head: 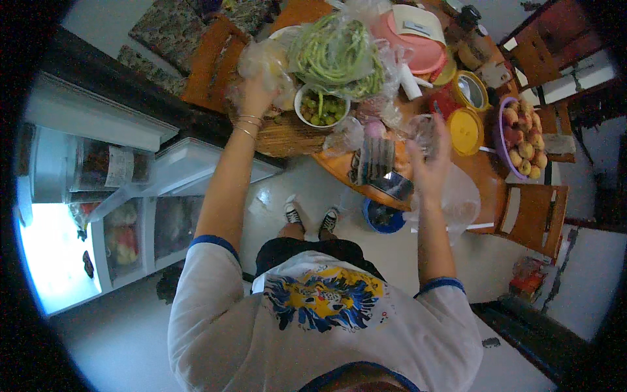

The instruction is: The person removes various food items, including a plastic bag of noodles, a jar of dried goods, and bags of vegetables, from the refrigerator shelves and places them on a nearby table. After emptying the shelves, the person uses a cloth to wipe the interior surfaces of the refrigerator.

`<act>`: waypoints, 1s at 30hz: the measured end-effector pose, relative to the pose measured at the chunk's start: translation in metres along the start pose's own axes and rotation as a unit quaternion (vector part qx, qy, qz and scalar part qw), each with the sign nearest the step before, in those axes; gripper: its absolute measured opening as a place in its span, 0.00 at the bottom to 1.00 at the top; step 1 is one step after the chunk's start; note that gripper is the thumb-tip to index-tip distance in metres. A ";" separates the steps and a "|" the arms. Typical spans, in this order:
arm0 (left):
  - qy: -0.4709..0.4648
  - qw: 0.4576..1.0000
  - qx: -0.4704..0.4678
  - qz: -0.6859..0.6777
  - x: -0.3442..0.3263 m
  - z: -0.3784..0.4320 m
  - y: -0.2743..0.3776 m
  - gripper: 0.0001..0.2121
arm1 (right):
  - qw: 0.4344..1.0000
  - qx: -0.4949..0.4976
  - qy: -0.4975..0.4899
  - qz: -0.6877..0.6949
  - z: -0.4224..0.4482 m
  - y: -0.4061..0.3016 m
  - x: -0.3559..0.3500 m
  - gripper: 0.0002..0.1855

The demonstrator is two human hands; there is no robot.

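My left hand is at the left of the wooden table, its fingers on a clear plastic bag with pale yellowish contents. Beside it stands a white bowl of green grapes. A bag of long green beans lies just behind the bowl. My right hand, slightly blurred, is over the table's front edge against crumpled clear plastic; whether its fingers grip this plastic is unclear. Another thin clear plastic bag spreads beside my right wrist. A dark phone-like object lies near the edge.
A purple basket of peaches, a yellow lid and a pink basin crowd the table. A blue bucket stands on the floor below. At left, a lit refrigerator hangs open; a wooden chair stands right.
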State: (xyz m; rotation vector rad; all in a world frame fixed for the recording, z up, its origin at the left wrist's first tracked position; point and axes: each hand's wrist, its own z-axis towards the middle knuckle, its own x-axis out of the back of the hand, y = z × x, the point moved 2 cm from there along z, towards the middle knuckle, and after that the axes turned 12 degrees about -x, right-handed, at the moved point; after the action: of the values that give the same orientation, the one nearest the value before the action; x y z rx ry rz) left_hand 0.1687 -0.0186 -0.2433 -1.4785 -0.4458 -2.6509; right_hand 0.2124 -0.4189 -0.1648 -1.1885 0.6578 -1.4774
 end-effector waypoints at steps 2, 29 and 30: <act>-0.124 0.990 -0.067 0.030 -0.029 -0.007 -0.018 0.19 | 0.992 0.064 -0.084 -0.071 0.009 -0.008 -0.053 0.34; 0.136 0.838 0.205 -0.488 0.012 -0.057 -0.033 0.30 | 0.871 -0.346 -0.256 0.240 0.117 -0.012 -0.311 0.13; 0.116 0.850 0.198 -0.475 0.012 -0.057 -0.031 0.30 | 0.877 -0.342 -0.262 0.213 0.117 -0.009 -0.310 0.13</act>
State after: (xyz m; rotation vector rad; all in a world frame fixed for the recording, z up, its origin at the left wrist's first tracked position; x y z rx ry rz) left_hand 0.1090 -0.0048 -0.2685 -0.8900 -1.9811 -2.9719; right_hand 0.2924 -0.1008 -0.2160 -1.7501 1.0135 -0.4944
